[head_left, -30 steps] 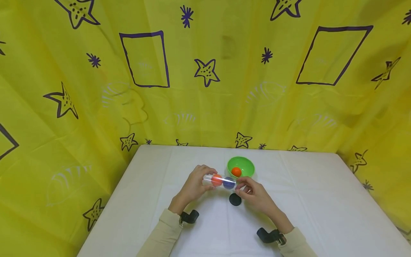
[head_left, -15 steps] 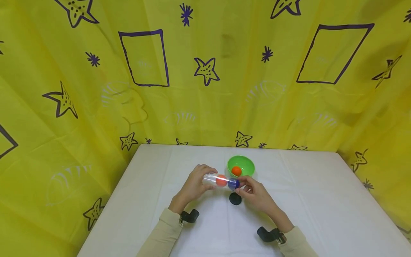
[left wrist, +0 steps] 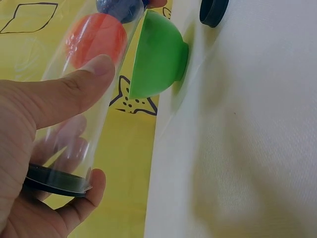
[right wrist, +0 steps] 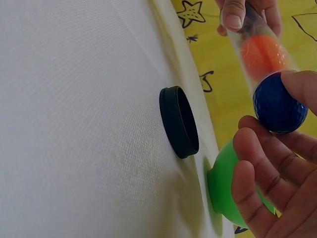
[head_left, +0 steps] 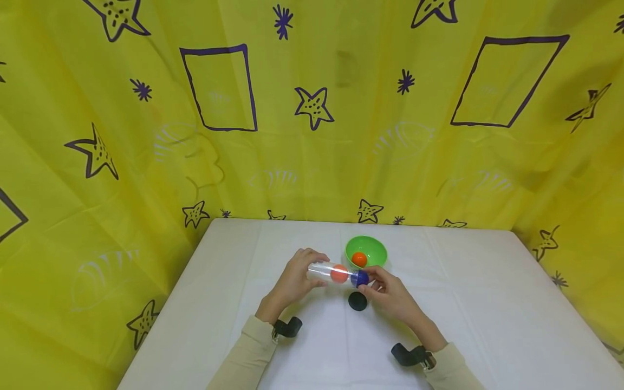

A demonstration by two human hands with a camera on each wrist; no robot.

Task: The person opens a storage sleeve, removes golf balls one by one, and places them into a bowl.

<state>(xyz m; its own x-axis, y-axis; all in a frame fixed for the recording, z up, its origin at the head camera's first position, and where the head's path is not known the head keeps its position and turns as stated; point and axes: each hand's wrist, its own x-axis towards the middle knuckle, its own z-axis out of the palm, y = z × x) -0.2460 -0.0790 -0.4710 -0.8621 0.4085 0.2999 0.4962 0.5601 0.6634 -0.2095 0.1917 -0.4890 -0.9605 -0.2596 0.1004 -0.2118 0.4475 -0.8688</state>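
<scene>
My left hand grips a clear plastic tube, which lies nearly level above the table with its open end to the right. A black cap closes the tube's left end, near my left fingertips. Inside the tube is an orange ball. A dimpled blue golf ball sticks partly out of the open mouth. The thumb and fingers of my right hand pinch this ball at the mouth. A loose black cap lies on the table just below the tube's open end.
Behind the tube stands a green bowl with another orange ball in it. White cloth covers the table. A yellow curtain with drawn stars hangs along the back and sides.
Both balls have slid right along the tube. The blue one has come partly out of the mouth, between my right thumb and fingers. The hands have barely moved.
</scene>
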